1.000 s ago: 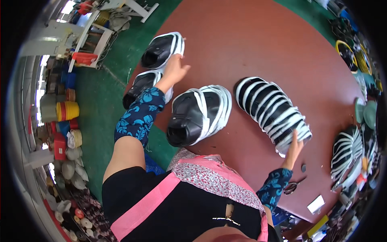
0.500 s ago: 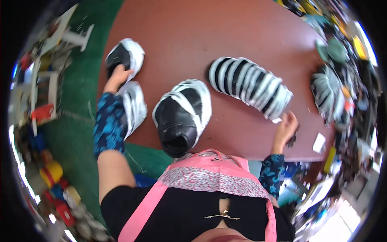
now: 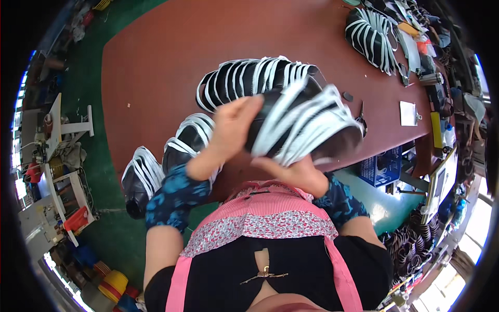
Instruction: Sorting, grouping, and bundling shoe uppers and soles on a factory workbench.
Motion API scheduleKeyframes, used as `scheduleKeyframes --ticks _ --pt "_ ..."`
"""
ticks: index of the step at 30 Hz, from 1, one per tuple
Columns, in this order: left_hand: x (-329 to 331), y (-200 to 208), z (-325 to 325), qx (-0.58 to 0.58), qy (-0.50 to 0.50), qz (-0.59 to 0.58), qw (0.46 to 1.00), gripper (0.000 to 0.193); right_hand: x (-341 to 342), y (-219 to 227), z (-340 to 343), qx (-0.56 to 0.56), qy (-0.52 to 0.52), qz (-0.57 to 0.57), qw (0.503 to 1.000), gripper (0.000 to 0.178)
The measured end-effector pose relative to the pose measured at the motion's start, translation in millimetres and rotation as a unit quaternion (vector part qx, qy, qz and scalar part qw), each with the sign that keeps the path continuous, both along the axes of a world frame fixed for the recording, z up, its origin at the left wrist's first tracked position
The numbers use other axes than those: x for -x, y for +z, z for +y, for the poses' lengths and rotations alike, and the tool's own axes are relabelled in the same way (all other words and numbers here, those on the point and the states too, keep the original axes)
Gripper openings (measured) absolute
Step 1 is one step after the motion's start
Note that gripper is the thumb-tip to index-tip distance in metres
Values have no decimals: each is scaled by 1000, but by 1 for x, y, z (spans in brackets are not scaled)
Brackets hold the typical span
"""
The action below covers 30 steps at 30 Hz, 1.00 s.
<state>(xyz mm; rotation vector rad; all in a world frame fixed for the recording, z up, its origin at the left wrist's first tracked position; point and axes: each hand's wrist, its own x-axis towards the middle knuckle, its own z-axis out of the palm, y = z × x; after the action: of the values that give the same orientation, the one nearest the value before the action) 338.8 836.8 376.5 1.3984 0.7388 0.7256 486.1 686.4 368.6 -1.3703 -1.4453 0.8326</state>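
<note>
In front of me I hold a stack of nested shoe uppers [image 3: 306,122], black leather with white edges, somewhat blurred. My left hand [image 3: 231,127] is closed on its left end. Beneath its near side is my right hand [image 3: 299,174], thumb along the white edges, its other fingers mostly hidden. Behind the held stack, a long row of nested uppers [image 3: 236,78] lies on the red-brown table [image 3: 156,67]. A smaller stack [image 3: 182,148] sits partly behind my left forearm. Another stack [image 3: 141,179] rests at the table's near left edge.
At the far right lies a further striped stack [image 3: 370,39]. A white paper [image 3: 408,113] and a small dark object [image 3: 348,96] lie on the table's right side. A blue crate [image 3: 381,166] stands below its right edge. Machine frames [image 3: 67,182] stand on the green floor at left.
My left hand has moved from the uppers at the left edge to the middle. My right hand has come inward from the right. Both now grip one raised stack. The view has shifted.
</note>
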Motion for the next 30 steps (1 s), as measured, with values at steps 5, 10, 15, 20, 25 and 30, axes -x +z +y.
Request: scheduleKeyframes --ticks 5,10,15,20,25,30 --pt "-172 -96 -45 -397 28 48 916 21 -104 -77 -55 -5 -246 -70 967 37" --pt "-223 -164 -48 -374 -8 215 902 34 -202 -169 -13 43 -260 33 964 29" --pt "-136 -129 -75 -342 -28 219 913 47 -229 -210 48 80 -123 257 955 45" --pt "26 -89 -160 -278 184 362 870 56 -274 -217 67 138 -109 117 977 45" --pt "160 -67 -228 -276 330 574 697 71 -284 -207 57 49 -222 88 970 54" --pt "230 -126 -212 -220 202 584 754 69 -189 -171 24 -163 -513 -95 838 29"
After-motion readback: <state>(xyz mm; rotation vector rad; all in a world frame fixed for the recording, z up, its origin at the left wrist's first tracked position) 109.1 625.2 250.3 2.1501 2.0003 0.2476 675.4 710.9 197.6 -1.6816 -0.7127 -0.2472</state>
